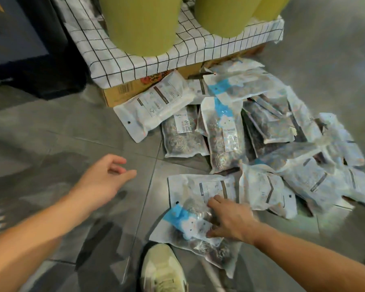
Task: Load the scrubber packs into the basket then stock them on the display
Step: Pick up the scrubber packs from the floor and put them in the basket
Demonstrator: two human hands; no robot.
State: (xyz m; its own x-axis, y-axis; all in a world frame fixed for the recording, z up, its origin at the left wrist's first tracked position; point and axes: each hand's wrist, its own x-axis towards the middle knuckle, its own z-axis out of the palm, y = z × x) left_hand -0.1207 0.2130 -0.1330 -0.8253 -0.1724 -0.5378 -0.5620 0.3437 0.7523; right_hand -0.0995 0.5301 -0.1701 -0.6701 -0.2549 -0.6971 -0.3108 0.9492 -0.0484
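Scene: a head-worn camera looks down at a grey tiled floor [51, 133] strewn with packaged goods.
Landmark: a pale green laced shoe [162, 268] at the bottom centre; every place below is given from it.
Task thing: a clear plastic scrubber pack with a blue-and-white header card [183, 228] and coiled metal scrubbers inside. It lies flat on the floor just beyond the shoe's toe and slightly to its right.
Long axis: diagonal, with the header end beyond the shoe and the tail end off to its right.
Right hand [230, 220]: comes in from the right of the shoe and rests on top of this pack.
Right grip: spread, with the thumb at the nearer edge and the fingers at the farther edge, across the pack's short width. It is not closed round the pack.
Left hand [105, 178]: hovers over bare floor beyond and left of the shoe, well apart from the pack.
Left grip: loosely spread, holding nothing.
Nearer hand: the right, already touching.
Neighbour: a white-backed pack [198, 186] lies just beyond the touched one, partly under it.
Pile: many similar packs [272, 127] are heaped beyond and right of the shoe.
Backdrop: a brown cardboard box [118, 93] stands farthest beyond the shoe, under a white cloth with a black grid [114, 55].
Basket: not in view.
Judgement: the pick-up likely needs the right grip to close across the short width, taking one pack only.
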